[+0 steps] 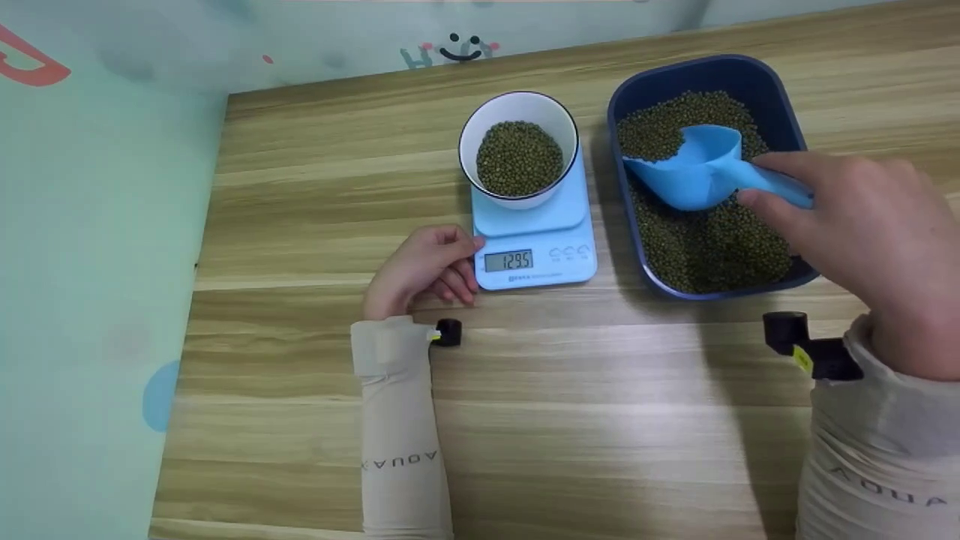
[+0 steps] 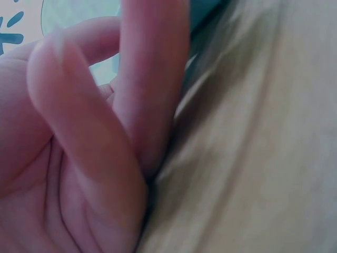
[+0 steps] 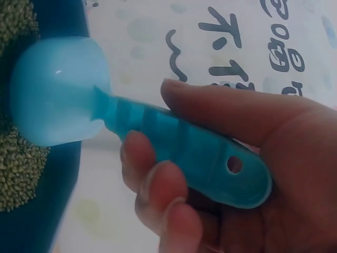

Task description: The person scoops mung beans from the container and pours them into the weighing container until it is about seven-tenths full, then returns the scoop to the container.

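My right hand (image 1: 877,225) grips the handle of a light-blue scoop (image 1: 701,184), which holds small green beans. The scoop is tilted above the dark-blue bin (image 1: 787,101) of mung beans (image 1: 742,240). In the right wrist view, fingers and thumb wrap the ridged handle (image 3: 163,132). At the left edge of a blue kitchen scale (image 1: 536,281), my left hand (image 1: 427,266) rests on the table, its fingers loosely bent and fingertips touching the scale's side. On the scale stands a white dark-rimmed bowl (image 1: 484,124) with mung beans (image 1: 520,159) inside; the display (image 1: 510,260) appears to read 129.5.
Bowl and scale stand just left of the bin on a wood-grain table (image 1: 585,420). A pale wall (image 1: 337,37) with printed drawings borders the table's back and left sides. Dark wrist cameras (image 1: 787,334) sit on both sleeves.
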A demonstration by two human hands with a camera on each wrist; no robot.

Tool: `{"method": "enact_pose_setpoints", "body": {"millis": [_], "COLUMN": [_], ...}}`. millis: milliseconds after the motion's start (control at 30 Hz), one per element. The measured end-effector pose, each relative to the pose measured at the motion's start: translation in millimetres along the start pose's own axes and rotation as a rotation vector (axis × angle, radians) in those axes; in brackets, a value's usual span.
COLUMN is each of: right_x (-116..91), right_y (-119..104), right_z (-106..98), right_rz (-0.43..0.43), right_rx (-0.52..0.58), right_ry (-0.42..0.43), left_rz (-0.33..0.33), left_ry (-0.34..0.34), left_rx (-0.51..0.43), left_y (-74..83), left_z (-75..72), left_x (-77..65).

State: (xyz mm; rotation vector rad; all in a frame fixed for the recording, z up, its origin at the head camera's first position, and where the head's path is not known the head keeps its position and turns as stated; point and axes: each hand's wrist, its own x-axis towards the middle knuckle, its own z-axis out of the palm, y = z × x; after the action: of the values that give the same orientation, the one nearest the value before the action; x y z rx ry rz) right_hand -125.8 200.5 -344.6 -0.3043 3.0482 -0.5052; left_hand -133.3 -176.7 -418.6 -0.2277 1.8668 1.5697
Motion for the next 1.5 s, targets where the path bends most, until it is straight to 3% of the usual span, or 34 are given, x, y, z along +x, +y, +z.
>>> {"method": "enact_pose_setpoints", "body": {"millis": [233,500,733,1000,1200,1500], "right_x": [2.9,0.5,-4.6,-6.7,-11.1,-14.9], "right_y": [-9.6,-11.8,-17.9,-19.5,-21.8,-19.8], "right_z": [0.6,3.9,15.4,27.5,40.4,54.0], "right_rz": [0.012,0.020,0.026,0.028,-0.015,-0.056], "right_rx": [-0.030,-0.002,0.026,0.054,0.025,0.008], "right_ry": [-0.115,-0.126,-0.008,0.070,0.147,0.234], "left_rz": [-0.002,0.004,0.014,0.013,0.002,-0.008], "left_ry": [0.001,-0.011,-0.015,-0.005,-0.001,-0.011], "left_rx": [0.004,0.010,0.014,0.018,0.017,0.019], "left_y": [-1.6,1.3,-4.6,-17.2,-16.0,0.5], "left_z": [-0.7,4.6,0.3,-5.8,-7.1,-1.4], "left_x": [0.8,3.4,10.5,20.4,15.6,-1.2]}}
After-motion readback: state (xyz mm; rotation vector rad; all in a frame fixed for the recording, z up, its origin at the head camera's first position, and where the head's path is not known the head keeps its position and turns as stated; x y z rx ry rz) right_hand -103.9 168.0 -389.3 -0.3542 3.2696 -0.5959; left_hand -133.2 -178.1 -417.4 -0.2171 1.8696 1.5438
